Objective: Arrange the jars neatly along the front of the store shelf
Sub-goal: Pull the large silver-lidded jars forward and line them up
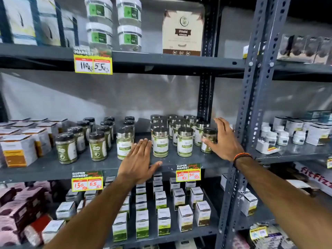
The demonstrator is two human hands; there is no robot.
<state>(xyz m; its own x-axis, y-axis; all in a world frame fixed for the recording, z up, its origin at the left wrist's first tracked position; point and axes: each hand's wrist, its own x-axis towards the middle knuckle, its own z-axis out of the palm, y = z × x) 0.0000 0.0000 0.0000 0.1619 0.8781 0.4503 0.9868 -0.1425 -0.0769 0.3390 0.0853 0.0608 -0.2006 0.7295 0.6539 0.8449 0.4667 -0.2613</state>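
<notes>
- Stood at nine o'clock on the middle shelf (107, 165): white cartons (18, 150) with orange labels, packed in rows.
- Ranged just right of them: black-lidded jars (66, 148) of green powder, in files running back toward the wall.
- Set at the front, about centre: a silver-lidded jar (124, 143), upright, apart from the black-lidded file.
- Hovered flat over the shelf edge at six o'clock from that jar: the left hand (139, 160), fingers spread and extended, pinching nothing, thumb out toward three o'clock.
- Lined up beyond its fingertips: two more silver-lidded front jars (160, 142), upright and near the edge, with further rows crowded behind toward twelve o'clock.
- Hung from the shelf lip below: a yellow price tag (188, 172) marked in red.
- Placed at three o'clock of the jar group: the right hand (224, 141), held open and upright, fingers spread, palm against the end jar (208, 140); not closed round it.
- Worn at the right wrist: an orange and black band (241, 157).
- Rose just beyond: a grey perforated upright post (251, 105).
</notes>
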